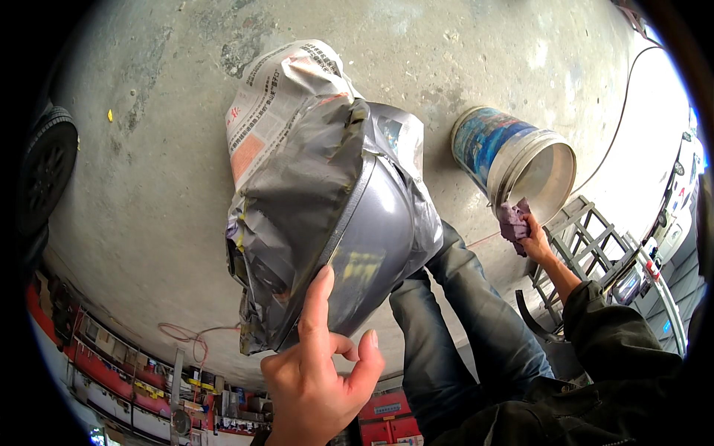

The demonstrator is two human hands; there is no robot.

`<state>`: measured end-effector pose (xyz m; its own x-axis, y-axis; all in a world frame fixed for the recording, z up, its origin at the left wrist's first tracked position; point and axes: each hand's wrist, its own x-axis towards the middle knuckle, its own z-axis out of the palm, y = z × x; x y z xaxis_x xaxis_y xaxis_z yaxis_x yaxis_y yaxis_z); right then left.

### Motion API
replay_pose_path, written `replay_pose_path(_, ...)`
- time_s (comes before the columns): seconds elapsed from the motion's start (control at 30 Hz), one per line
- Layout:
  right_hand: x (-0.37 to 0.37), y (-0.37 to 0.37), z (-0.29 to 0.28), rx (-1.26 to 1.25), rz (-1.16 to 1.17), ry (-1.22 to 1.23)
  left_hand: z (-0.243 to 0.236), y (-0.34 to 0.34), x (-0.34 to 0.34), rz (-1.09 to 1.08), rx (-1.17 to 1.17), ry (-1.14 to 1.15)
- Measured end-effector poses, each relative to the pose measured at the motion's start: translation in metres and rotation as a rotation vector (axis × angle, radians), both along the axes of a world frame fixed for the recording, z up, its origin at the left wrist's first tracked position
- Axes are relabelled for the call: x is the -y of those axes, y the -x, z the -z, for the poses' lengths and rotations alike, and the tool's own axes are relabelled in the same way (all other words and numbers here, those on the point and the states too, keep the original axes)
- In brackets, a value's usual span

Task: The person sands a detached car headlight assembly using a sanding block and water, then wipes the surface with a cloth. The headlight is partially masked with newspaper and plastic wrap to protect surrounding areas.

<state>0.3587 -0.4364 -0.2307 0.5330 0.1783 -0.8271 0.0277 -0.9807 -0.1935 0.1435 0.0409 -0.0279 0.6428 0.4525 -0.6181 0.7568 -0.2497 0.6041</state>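
Observation:
A smooth, curved grey panel (375, 223), glossy like painted bodywork, stands in front of my legs. Newspaper (271, 104) and grey-coated wrapping (297, 186) surround it, crumpled along its edges. The index finger of my left hand (320, 372) is stretched out, its tip at the seam between panel and wrapping. That hand's thumb and other fingers are bent and apart, holding nothing. Off to the right, my right hand (537, 241) grips a crumpled purple rag (515, 224) by the rim of a bucket (483, 152) with blue printing. Whether the rag touches the rim I cannot tell.
Behind the bucket's near side is a grey metal step frame (584, 241). A dark cable (628, 93) runs over the concrete floor (171, 201). At far left is a vehicle wheel (46, 175). Red shelving (111, 372) with tools and a red toolbox (390, 416) lie toward the lower edge.

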Motion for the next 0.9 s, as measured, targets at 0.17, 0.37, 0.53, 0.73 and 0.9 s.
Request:
replay_pose_path(0.17,-0.01,0.001,-0.004,-0.004,0.007,0.013,0.007,-0.013,0.002,-0.035,-0.002,0.03)
replay_pose_path(0.37,0.003,0.0,0.002,-0.016,0.003,-0.012,0.012,-0.017,0.004,-0.031,0.014,-0.005)
replay_pose_path(0.53,-0.009,0.002,-0.003,0.01,-0.006,0.017,-0.003,0.006,0.005,-0.015,-0.055,-0.012)
replay_pose_path(0.73,0.0,0.003,0.002,-0.004,0.014,-0.018,0.002,-0.009,0.007,-0.032,0.01,-0.006)
replay_pose_path(0.9,0.0,0.004,0.001,-0.016,0.053,-0.018,0.014,-0.033,0.006,-0.12,0.007,0.039)
